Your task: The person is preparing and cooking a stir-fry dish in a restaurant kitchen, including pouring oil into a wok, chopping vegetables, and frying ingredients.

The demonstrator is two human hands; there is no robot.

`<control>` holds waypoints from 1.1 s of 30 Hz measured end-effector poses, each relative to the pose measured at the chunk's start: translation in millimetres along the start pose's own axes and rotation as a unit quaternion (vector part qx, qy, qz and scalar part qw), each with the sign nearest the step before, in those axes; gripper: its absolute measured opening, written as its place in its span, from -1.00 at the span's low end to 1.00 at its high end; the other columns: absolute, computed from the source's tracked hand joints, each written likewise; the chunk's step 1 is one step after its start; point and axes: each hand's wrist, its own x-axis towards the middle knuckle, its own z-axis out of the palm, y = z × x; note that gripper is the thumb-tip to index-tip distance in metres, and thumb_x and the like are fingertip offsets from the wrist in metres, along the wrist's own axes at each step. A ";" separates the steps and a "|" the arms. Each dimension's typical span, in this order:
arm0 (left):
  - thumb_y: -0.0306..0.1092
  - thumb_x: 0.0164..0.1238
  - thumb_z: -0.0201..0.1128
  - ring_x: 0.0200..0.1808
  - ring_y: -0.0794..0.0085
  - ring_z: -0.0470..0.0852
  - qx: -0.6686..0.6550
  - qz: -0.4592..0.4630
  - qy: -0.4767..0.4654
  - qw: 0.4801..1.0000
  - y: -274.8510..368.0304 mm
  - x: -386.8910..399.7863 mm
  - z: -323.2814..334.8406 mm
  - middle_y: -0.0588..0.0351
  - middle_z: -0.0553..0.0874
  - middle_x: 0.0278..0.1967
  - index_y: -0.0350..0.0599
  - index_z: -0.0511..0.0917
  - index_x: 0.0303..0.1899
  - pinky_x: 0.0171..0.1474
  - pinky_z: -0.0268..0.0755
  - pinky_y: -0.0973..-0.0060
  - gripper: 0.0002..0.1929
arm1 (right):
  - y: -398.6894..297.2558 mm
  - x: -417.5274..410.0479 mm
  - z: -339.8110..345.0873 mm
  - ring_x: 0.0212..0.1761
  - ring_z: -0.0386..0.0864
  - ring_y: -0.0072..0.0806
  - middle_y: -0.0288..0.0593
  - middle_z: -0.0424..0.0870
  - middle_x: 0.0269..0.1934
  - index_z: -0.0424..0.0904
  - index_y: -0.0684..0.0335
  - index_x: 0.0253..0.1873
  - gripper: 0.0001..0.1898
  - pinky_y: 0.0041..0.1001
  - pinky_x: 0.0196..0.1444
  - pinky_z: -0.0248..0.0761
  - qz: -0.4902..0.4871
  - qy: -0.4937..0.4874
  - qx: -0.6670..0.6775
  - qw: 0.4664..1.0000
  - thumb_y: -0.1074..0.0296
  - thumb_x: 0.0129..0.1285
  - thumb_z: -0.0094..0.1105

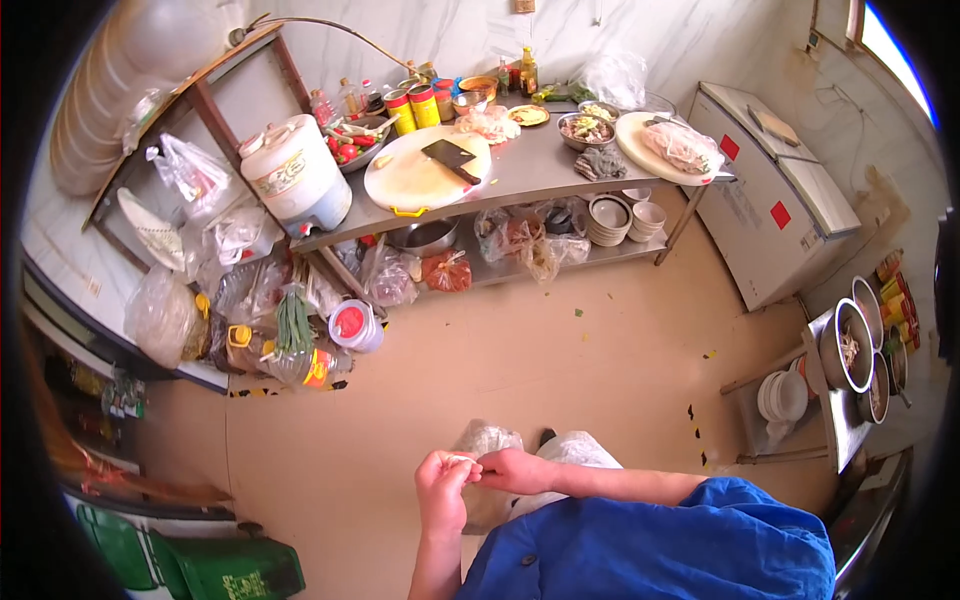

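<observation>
My left hand [441, 484] and my right hand [519, 472] meet in front of my body, fingertips almost touching. A clear plastic bag [486, 511] shows below and beyond them, partly covered by the hands. Both hands seem closed on its gathered plastic, and a small white bit of it shows at the left fingertips. What the bag contains is hard to make out. White cloth or plastic [576, 448] lies beside the bag, above a dark shoe tip [547, 435]. My blue sleeve and jacket [652, 544] fill the lower right.
Ahead stands a steel table [529, 161] with a cleaver [452, 159] on a round cutting board [390, 180]. A chest freezer [757, 195] is at right, near a rack with metal bowls [846, 346]. Oil jugs [300, 367] and a green bin [232, 562] stand left.
</observation>
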 end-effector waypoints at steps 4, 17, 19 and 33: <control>-0.68 0.24 0.06 -0.31 0.29 0.73 0.016 0.000 -0.005 1.000 17.0 80.6 -15.1 -0.13 0.70 -0.14 -0.40 0.52 0.08 -0.18 0.64 0.36 -0.65 | 30.6 82.3 -18.8 -0.22 0.68 0.02 0.09 0.69 -0.32 0.57 0.25 -0.18 -0.78 -0.09 -0.16 0.50 0.014 0.091 -0.089 0.992 0.21 0.38 0.07; -0.49 0.22 0.34 -0.26 0.45 0.69 0.343 0.055 0.060 0.936 22.5 310.5 -74.1 0.07 0.75 -0.24 -0.23 0.59 -0.02 -0.22 0.54 0.41 -0.71 | 11.4 309.0 -108.7 -0.27 0.71 -0.08 0.03 0.66 -0.22 0.61 0.21 -0.13 -0.84 -0.17 -0.33 0.59 0.022 0.112 -0.248 0.962 0.32 0.25 0.14; -0.47 0.22 0.36 -0.29 0.41 0.70 0.368 0.049 0.042 0.928 25.7 339.4 -73.4 0.05 0.75 -0.25 -0.22 0.59 -0.05 -0.25 0.54 0.38 -0.73 | 33.0 343.9 -113.3 -0.23 0.72 -0.08 0.06 0.68 -0.20 0.63 0.21 -0.12 -0.82 -0.16 -0.30 0.59 0.083 0.128 -0.232 0.961 0.31 0.27 0.14; -0.43 0.24 0.30 -0.27 0.11 0.70 0.481 0.070 -0.220 0.846 83.3 525.5 -159.1 -0.06 0.70 -0.36 -0.20 0.64 -0.37 -0.22 0.51 0.27 -0.93 | 17.2 484.6 -162.7 -0.29 0.69 -0.42 -0.10 0.65 -0.28 0.56 0.34 0.08 -0.61 -0.40 -0.26 0.58 0.244 0.268 0.100 0.927 0.59 0.10 0.28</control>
